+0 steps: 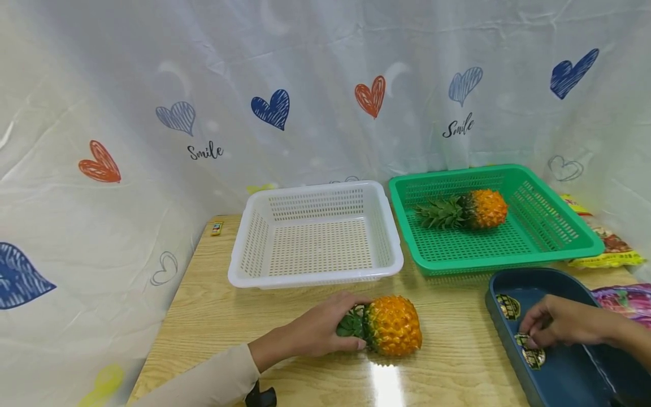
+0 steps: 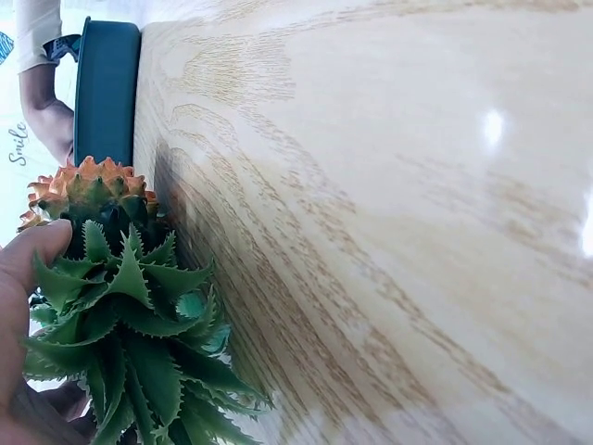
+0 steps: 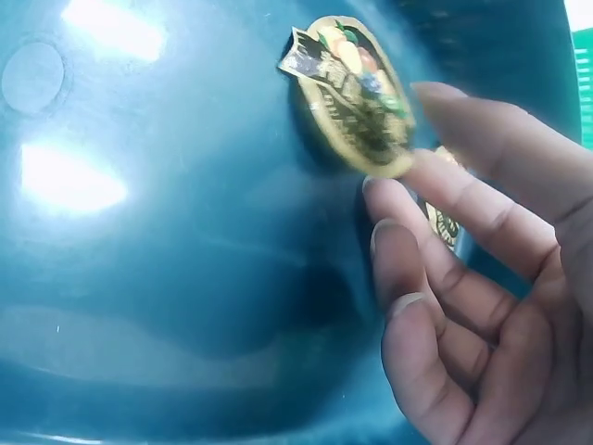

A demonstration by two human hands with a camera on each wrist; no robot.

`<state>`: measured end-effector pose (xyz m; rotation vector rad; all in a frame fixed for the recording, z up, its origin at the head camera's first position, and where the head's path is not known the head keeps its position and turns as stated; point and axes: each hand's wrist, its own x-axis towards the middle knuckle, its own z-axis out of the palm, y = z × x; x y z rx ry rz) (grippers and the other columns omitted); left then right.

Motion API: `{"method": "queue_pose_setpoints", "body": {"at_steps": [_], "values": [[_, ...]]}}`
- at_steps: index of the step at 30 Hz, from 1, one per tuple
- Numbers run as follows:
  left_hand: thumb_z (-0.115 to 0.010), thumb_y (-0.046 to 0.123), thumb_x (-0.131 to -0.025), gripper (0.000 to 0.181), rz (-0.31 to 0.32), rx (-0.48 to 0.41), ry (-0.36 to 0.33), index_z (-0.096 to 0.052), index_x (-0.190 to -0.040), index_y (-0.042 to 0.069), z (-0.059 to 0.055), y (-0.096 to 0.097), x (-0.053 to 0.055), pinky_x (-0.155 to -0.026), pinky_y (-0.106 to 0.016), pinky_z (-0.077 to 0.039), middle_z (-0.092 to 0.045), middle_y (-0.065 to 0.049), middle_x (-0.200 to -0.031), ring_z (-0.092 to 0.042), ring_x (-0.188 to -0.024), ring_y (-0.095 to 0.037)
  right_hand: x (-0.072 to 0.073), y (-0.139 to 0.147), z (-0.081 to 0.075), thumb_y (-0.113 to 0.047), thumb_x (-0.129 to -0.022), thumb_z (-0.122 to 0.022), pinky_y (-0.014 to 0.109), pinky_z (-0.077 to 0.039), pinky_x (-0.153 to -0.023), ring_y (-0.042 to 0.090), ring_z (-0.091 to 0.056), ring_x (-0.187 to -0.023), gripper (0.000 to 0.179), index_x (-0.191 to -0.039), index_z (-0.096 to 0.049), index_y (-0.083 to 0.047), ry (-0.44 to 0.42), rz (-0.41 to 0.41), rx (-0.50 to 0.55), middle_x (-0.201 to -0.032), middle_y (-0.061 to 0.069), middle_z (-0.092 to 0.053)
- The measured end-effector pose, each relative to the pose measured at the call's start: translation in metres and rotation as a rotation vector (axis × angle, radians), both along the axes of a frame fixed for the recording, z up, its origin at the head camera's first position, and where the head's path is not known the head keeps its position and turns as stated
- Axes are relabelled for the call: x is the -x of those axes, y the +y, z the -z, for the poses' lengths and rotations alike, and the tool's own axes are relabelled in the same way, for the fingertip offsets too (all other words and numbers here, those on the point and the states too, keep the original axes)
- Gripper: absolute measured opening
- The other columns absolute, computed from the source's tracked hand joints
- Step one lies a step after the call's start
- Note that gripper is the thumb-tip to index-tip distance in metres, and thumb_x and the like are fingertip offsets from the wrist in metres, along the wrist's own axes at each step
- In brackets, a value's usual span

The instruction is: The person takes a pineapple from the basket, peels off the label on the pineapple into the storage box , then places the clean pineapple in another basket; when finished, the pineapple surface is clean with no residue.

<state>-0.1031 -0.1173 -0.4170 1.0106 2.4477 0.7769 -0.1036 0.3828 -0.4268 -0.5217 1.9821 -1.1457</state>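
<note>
On the table, my left hand [image 1: 330, 328] grips a toy-like pineapple [image 1: 394, 326] round its green leaves, the orange body pointing right. The left wrist view shows the thumb against the leaf base [image 2: 120, 306], with the other fingers partly hidden behind the leaves. Over at the right, my right hand [image 1: 556, 322] reaches into a dark blue tray [image 1: 580, 362]. Its thumb and index finger pinch the edge of an oval fruit-picture sticker [image 3: 357, 97] with a gold border. A second sticker [image 1: 508, 307] lies in the tray beyond that hand.
A white plastic basket [image 1: 315, 280] stands behind the left hand. Right of it, a green basket [image 1: 508, 260] holds another pineapple [image 1: 485, 209]. Colourful packets [image 1: 610, 246] lie at the far right, and a small yellow packet [image 1: 216, 228] sits at the back left.
</note>
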Motion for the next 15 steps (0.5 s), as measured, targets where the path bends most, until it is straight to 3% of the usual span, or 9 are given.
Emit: {"method": "queue_pose_setpoints", "body": {"at_steps": [6,15], "values": [[-0.059,0.058,-0.095,0.069,0.000,-0.004,0.005,-0.029,-0.155,0.039,0.0003,-0.0007,-0.0007,-0.108,-0.048,-0.044,-0.039,0.004,-0.156,-0.041,-0.142,-0.019,-0.0020,0.0008,-0.0046,-0.012,-0.095,-0.067,0.026,-0.034,-0.047,0.003,-0.047,-0.060,0.025,-0.113,-0.066,0.006,0.000,0.052,-0.130,-0.090,0.005,-0.067],[-0.060,0.057,-0.095,0.071,0.004,-0.015,0.004,-0.028,-0.155,0.038,0.0006,-0.0009,-0.0011,-0.110,-0.050,-0.041,-0.037,0.005,-0.158,-0.038,-0.145,-0.020,-0.0028,0.0027,-0.0035,-0.010,-0.097,-0.065,0.027,-0.036,-0.046,0.002,-0.045,-0.057,0.034,-0.119,-0.057,0.014,0.020,0.056,-0.096,-0.089,0.003,-0.064]]}}
